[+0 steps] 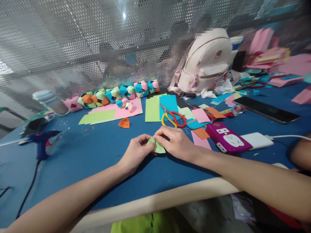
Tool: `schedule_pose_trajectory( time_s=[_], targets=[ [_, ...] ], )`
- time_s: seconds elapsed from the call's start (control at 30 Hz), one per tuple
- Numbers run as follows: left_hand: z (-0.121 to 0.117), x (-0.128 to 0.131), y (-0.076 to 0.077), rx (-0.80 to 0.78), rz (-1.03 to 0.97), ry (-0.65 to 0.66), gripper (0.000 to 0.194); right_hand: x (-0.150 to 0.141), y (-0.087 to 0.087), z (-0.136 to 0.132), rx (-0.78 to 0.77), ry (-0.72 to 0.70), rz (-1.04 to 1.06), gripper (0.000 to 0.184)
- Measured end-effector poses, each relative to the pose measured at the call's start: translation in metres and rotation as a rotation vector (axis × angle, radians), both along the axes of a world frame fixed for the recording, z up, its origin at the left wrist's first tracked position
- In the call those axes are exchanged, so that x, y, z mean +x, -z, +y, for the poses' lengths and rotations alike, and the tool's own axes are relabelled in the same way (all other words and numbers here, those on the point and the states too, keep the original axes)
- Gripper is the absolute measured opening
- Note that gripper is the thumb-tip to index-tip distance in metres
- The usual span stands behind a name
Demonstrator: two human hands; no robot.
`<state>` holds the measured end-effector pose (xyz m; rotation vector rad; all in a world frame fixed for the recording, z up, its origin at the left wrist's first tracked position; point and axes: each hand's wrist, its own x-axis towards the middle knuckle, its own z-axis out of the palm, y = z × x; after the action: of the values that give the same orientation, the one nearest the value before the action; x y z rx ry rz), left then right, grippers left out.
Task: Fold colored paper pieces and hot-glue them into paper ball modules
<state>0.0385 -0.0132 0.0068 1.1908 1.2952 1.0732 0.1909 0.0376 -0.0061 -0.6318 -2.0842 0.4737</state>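
Paper (pixel 159 148), pale green, small, folded, pinched in the fingers (pixel 148 149) of left hand (pixel 133 152) and right hand (pixel 179 143)

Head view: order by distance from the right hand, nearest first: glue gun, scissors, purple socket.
1. Scissors: just beyond the right hand.
2. Purple socket: off to its right.
3. Glue gun: far left, past the left hand.

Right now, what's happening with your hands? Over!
Left hand, right hand: both holding green paper. Paper looks folded. Scissors close beyond, possibly in the way.
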Motion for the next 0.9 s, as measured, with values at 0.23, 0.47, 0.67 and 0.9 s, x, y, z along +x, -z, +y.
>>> schedule_pose_trajectory(
  time_s=[0.23,0.47,0.67,0.9],
  targets=[
    [0.002,-0.002,0.002,0.021,0.031,-0.021,0.008,0.000,0.000,-0.003,0.022,-0.072,0.013,0.015],
    [0.004,-0.004,0.001,0.103,0.150,-0.044,0.020,-0.003,0.000,0.000,-0.222,-0.029,-0.023,0.013],
    [0.036,-0.050,-0.017,0.524,0.604,-0.235,0.032,-0.002,0.002,0.008,-0.302,0.008,0.034,0.015],
    [0.088,-0.120,0.006,0.303,0.981,-0.357,0.047,-0.004,0.005,0.010,-0.287,-0.003,0.015,0.013]
  ],
)
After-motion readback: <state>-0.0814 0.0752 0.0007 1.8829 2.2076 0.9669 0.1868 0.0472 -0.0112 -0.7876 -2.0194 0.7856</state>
